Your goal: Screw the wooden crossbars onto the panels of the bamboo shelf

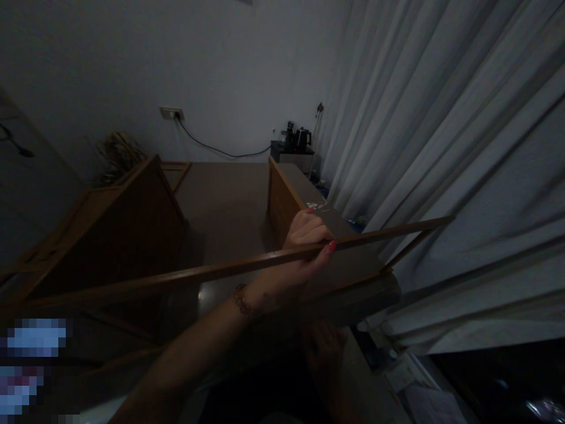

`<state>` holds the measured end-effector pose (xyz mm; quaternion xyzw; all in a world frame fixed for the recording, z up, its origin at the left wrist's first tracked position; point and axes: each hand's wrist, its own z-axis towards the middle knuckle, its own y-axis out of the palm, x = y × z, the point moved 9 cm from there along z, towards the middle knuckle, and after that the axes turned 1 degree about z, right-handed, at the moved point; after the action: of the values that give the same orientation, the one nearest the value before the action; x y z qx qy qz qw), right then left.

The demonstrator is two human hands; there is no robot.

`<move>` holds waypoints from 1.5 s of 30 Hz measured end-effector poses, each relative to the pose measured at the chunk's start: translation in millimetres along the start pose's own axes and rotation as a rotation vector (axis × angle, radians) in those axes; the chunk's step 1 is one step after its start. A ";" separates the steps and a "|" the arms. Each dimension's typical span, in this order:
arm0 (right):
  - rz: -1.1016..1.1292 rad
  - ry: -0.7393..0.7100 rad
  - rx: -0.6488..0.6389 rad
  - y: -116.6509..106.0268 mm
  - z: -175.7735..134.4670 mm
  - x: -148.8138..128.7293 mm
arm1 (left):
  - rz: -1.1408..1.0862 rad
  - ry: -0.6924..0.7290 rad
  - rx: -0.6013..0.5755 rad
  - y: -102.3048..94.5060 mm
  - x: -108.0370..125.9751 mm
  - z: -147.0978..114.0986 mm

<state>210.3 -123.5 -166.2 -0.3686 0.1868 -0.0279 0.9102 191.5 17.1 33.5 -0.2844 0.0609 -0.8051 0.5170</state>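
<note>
My left hand (306,241), wearing a bracelet at the wrist and red nail polish, is closed around a long, thin wooden rail (212,272). The rail runs slantwise across the view, from low on the left up to the right. At its right end a shorter wooden piece (408,247) angles down toward a dark edge. Deep in shadow below it, my right hand (324,347) is near a pale surface; its fingers are too dark to make out what they hold, if anything.
A dark wooden panel (123,235) stands at the left, with dried stalks (119,150) behind it. A wooden cabinet (285,203) sits ahead, and a kettle (302,139) rests on a small stand (295,158). Long curtains (424,135) hang at the right.
</note>
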 end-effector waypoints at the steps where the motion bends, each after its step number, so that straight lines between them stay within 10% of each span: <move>1: 0.007 0.012 0.000 0.8 -0.5 1.0 | -0.005 0.006 0.006 -0.3 0.4 -0.1; 45: 0.107 -0.064 0.155 -32.5 4.0 9.7 | 0.056 0.104 -0.022 -1.9 3.2 0.9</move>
<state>223.6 -146.3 -144.5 -0.2872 0.1743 0.0183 0.9417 189.4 15.3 36.3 -0.2459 0.1043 -0.8032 0.5324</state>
